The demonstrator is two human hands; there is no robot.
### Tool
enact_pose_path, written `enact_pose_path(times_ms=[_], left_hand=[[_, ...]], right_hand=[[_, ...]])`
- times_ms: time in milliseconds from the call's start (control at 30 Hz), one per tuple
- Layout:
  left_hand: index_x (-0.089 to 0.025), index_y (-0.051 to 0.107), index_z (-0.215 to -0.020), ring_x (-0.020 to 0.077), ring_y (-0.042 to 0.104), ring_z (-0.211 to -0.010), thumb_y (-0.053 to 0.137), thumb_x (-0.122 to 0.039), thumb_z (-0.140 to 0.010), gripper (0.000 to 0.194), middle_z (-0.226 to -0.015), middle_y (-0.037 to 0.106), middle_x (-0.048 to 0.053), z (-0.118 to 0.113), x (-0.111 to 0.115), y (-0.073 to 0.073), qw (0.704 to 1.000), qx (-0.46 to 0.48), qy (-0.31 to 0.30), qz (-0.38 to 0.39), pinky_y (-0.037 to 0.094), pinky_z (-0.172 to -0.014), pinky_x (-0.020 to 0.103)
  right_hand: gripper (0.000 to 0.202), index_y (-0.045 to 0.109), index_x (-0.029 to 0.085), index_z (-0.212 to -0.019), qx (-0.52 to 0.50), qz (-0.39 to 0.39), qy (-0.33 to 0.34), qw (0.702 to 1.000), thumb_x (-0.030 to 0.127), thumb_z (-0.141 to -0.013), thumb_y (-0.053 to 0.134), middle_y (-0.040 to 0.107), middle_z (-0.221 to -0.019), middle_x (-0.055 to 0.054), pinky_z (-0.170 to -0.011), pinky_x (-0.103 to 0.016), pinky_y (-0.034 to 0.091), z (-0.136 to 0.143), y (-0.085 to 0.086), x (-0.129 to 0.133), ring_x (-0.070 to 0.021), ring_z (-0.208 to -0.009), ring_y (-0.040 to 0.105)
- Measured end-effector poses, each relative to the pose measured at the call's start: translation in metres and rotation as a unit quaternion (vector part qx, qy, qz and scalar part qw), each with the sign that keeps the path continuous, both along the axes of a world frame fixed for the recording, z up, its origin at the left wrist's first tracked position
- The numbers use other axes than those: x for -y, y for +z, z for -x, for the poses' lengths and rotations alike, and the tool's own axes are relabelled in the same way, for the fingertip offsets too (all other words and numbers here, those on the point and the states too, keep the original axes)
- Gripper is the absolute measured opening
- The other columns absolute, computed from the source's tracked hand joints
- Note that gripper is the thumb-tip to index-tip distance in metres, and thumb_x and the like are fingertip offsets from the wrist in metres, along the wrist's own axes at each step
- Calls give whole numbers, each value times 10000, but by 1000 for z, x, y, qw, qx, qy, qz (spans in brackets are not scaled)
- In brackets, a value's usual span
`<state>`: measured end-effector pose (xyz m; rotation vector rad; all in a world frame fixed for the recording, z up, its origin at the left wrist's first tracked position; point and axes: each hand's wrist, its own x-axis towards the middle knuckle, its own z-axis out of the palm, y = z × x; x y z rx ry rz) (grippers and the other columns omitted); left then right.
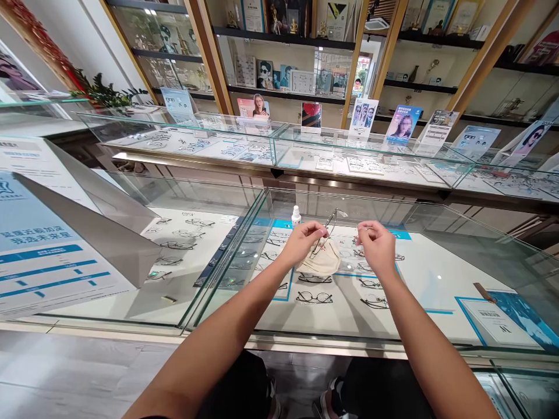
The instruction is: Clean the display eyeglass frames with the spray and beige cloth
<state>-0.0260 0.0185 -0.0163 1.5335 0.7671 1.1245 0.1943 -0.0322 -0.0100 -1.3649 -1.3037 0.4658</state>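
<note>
Showcase (430, 279): left hand (305, 240) holds eyeglasses (335, 215), partly covered; right hand (378, 243) grip unclear.

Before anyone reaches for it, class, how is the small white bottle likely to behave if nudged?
The small white bottle looks like plastic, so probably light for its size. Standing narrow and upright, it may tip if pushed near the top. Once down, its rounded sides might let it roll on the smooth glass counter.

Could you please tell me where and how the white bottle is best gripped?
I'd probably pinch the white bottle by its body, below the narrower cap, coming from the left: it stands upright, and the left hand holding glasses crowds its near right side.
</note>
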Motion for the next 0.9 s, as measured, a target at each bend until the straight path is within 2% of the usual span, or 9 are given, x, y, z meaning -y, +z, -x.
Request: enact_pose_path(times_ms=[100, 233, 300, 367, 467, 533, 633, 800, 900], left_hand=[[-188, 706, -808, 175, 625, -832, 713, -476, -872, 295, -881, 726, 49, 0, -1, 0, 1000, -15, -10, -7, 472, -783, 307], [-189, 721, -840, 192, 646, -884, 713, -486, -875, 300, -916, 739, 60, -1, 0, -1, 1000, -9, 16, -22, 485, -828, 318], [-191, 727, -858, 204, 656, -916, 706, -486, -881, 297, -937, 747, 64, -2, 1, 0, 998, 0, 59, -32, 491, -865, 330], [-192, 730, -861, 207, 656, -915, 699, -480, -888, 291, -937, 748, 65, -4, 4, 2, 995, -3, 88, -43, 491, -872, 333], [-194, 732, -846, 197, 635, -846, 696, -475, -894, 287, -889, 729, 52, -9, 12, 3, 995, -36, 72, -61, 486, -809, 319], [-199, 732, -842, 197, 628, -834, 689, -471, -902, 282, -868, 719, 45, -12, 17, 3, 994, -61, 46, -77, 480, -797, 316], [-200, 729, -839, 203, 636, -856, 671, -458, -920, 276, -869, 722, 46, -16, 22, 3, 993, -75, 27, -92, 471, -815, 320], [-204, 734, -847, 206, 643, -863, 654, -445, -933, 268, -889, 737, 48, -16, 22, 3, 991, -77, 35, -99, 451, -811, 326], [-212, 737, -853, 206, 647, -872, 650, -454, -934, 269, -910, 746, 43, -16, 21, 1, 991, -79, 37, -99, 446, -817, 330]], right_hand=[[260, 703, 225, -1032, 57, -53, -65, 995, 441, -975, 570, 791, -863, -50, -621, -319, 460, -1, 5, 3, -166, -591, 612], [349, 621, 235, -1261, 74, -110, -73, 988, 420, -965, 600, 781, -1128, -106, -634, -332, 464, 2, 8, 5, -201, -740, 670], [368, 597, 242, -1264, 62, -116, -51, 990, 428, -947, 627, 766, -1113, -97, -623, -327, 461, 6, 6, 4, -198, -744, 661], [288, 635, 244, -1146, 59, -97, -6, 994, 447, -942, 635, 754, -1023, -74, -624, -321, 463, 10, 3, 4, -192, -740, 651], [270, 658, 247, -1073, 58, -49, 66, 995, 476, -930, 653, 733, -954, -51, -623, -311, 461, 17, -2, 3, -185, -743, 637], [335, 637, 255, -1164, 50, -32, 90, 994, 480, -918, 673, 726, -938, -32, -618, -307, 456, 19, -4, 2, -175, -717, 619], [421, 590, 263, -1287, 54, -31, 90, 994, 446, -917, 672, 712, -915, -11, -626, -308, 452, 21, -7, 1, -159, -671, 588], [554, 494, 248, -1427, 71, -30, 86, 993, 393, -917, 652, 701, -938, -10, -609, -309, 441, 21, -11, 0, -154, -652, 571], [675, 392, 276, -1550, 61, -20, 95, 993, 325, -916, 619, 682, -925, 6, -605, -297, 436, 21, -12, -1, -148, -654, 563]])
